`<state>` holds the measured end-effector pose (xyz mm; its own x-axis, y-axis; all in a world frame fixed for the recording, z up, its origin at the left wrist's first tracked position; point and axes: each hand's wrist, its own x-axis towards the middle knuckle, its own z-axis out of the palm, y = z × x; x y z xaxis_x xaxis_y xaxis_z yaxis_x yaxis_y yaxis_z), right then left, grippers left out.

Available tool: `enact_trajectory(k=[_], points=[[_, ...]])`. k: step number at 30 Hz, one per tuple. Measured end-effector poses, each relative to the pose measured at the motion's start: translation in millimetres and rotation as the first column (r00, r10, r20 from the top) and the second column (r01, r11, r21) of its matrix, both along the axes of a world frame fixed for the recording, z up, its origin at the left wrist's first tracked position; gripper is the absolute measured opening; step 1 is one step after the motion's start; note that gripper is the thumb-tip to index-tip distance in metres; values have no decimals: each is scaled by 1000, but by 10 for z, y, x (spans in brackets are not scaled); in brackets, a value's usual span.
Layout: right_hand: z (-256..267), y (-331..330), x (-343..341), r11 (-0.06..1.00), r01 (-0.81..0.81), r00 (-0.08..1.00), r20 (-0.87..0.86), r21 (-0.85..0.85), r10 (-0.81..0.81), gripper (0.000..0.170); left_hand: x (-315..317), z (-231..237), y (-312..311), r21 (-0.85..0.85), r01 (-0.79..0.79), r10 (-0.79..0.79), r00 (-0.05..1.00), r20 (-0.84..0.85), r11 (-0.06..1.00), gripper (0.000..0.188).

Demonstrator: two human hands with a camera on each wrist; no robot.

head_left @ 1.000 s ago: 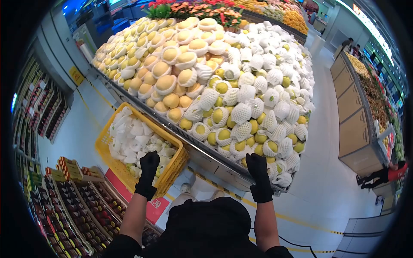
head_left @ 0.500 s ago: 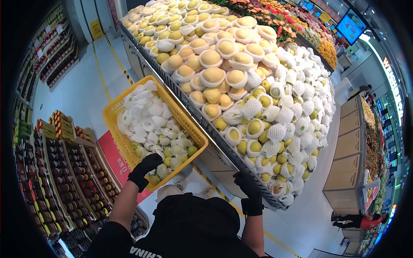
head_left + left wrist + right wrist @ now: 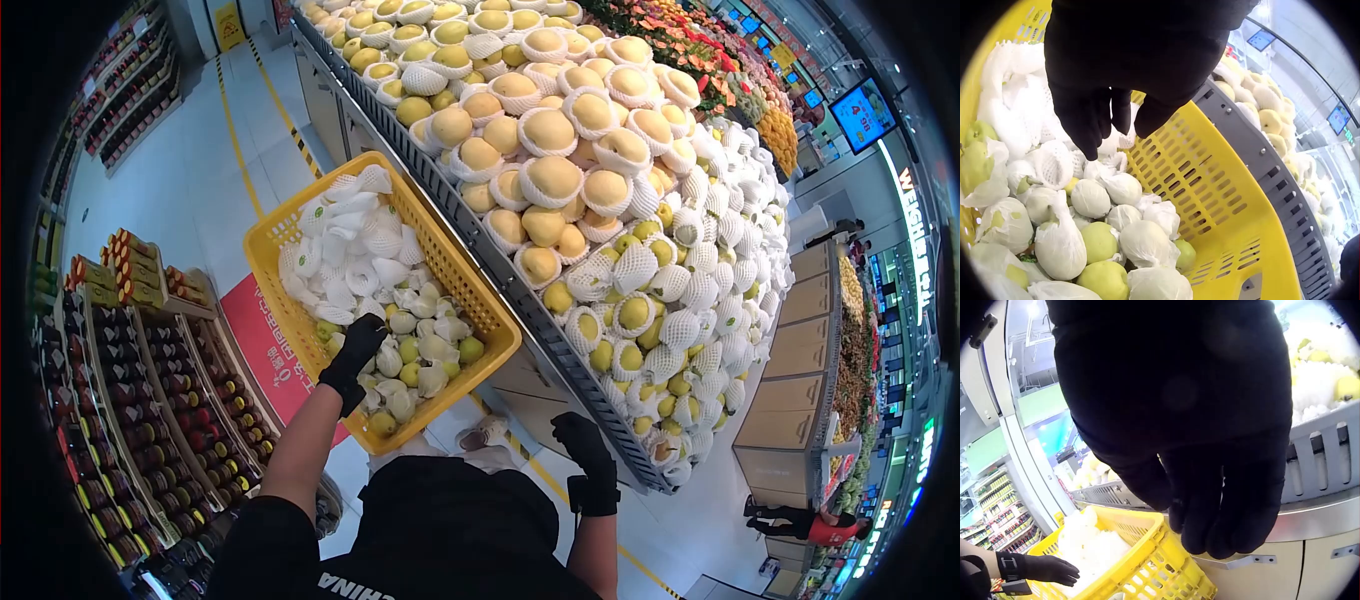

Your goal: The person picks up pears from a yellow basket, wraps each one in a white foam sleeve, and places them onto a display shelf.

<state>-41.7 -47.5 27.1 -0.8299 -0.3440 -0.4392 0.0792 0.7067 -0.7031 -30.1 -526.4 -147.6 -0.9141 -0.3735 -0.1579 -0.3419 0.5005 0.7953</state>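
Observation:
My black-gloved left hand [image 3: 358,352] hovers over a yellow plastic crate [image 3: 500,322], its fingers pointing down, relaxed and holding nothing. Below it in the left wrist view lie green pears [image 3: 1102,281], many wrapped in thin white paper, and a heap of white foam net sleeves [image 3: 1016,106] fills the crate's far end. My right hand [image 3: 585,445], also gloved, hangs empty beside the grey rim [image 3: 640,462] of the fruit stand. Its fingers [image 3: 1247,519] are loosely bent in the right wrist view.
The stand carries yellow pears [image 3: 550,175] in foam collars and white-netted pears [image 3: 690,330]. Shelves of jars [image 3: 200,400] stand at the left, on a floor with striped tape [image 3: 280,105]. Another person [image 3: 810,525] is at the far right.
The view has turned right and drawn nearer to the crate. My left hand has moved in over the wrapped pears. My right hand has come down from the stand's front edge.

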Motion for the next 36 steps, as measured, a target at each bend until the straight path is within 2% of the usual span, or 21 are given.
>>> enact_trajectory(k=[3, 4, 6, 7, 8, 11, 12, 13, 15, 17, 18, 21, 22, 25, 28, 31, 34, 36], points=[[97, -121, -44, 997, 48, 999, 12, 58, -49, 25, -38, -117, 52, 54, -44, 40, 996, 77, 998, 29], [156, -170, -64, 995, 80, 995, 63, 58, -83, 25, -72, -162, 45, 67, -51, 44, 994, 101, 996, 30], [251, -276, -124, 988, 146, 975, 162, 59, -154, 25, -115, -384, 32, 205, -136, 129, 991, 47, 969, 30], [269, -324, -147, 989, 138, 979, 145, 58, -145, 25, -108, -378, 61, 278, -175, 174, 984, 31, 945, 29], [284, -365, -162, 990, 129, 982, 132, 61, -136, 25, -163, -385, 47, 220, -186, 187, 982, 17, 957, 29], [152, -378, -177, 993, 116, 985, 127, 19, -118, 24, -380, -527, -193, 73, 36, -36, 999, 1, 997, 36], [104, -376, -179, 993, 118, 985, 131, -5, -116, 24, -483, -601, -270, -33, 52, -53, 997, -59, 998, 39], [103, -381, -188, 996, 93, 990, 109, 0, -92, 24, -602, -651, -325, -140, 60, -77, 990, -118, 988, 42], [122, -388, -188, 999, 44, 997, 68, 15, -44, 24, -830, -526, -323, -225, -74, -1, 949, -315, 972, 51], [186, -425, -132, 995, 95, 990, 100, 36, -98, 23, -995, -486, -372, -59, -44, 28, 967, -252, 997, 62], [215, -425, -128, 991, 123, 986, 110, 47, -127, 23, -1050, -650, -416, -226, -42, -20, 964, -265, 973, 69], [94, -211, -46, 987, 5, 999, 37, 162, -11, 24, -1181, -829, -437, -163, -35, -6, 970, -243, 986, 70], [194, -254, -27, 981, 33, 997, 57, 194, -44, 24, -1202, -828, -423, -213, -53, 10, 980, -199, 976, 71], [160, -180, 51, 982, 94, 988, 106, 162, -112, 24, -1210, -808, -439, 13, -77, 77, 996, -41, 997, 64], [30, -121, 78, 985, 45, 993, 102, 164, -62, 24, -1202, -819, -493, 20, -46, 44, 996, 75, 999, 55], [-18, -140, 51, 991, -10, 998, 57, 133, 2, 25, -1145, -848, -483, -102, -109, 102, 993, -64, 989, 46], [83, -244, -15, 984, -40, 999, -15, 171, 43, 23, -1160, -679, -445, -317, -341, 253, 923, -289, 885, 48], [77, -234, -22, 986, -29, 999, -18, 167, 33, 23, -1208, -377, -432, -241, -404, 345, 904, -254, 882, 49]])
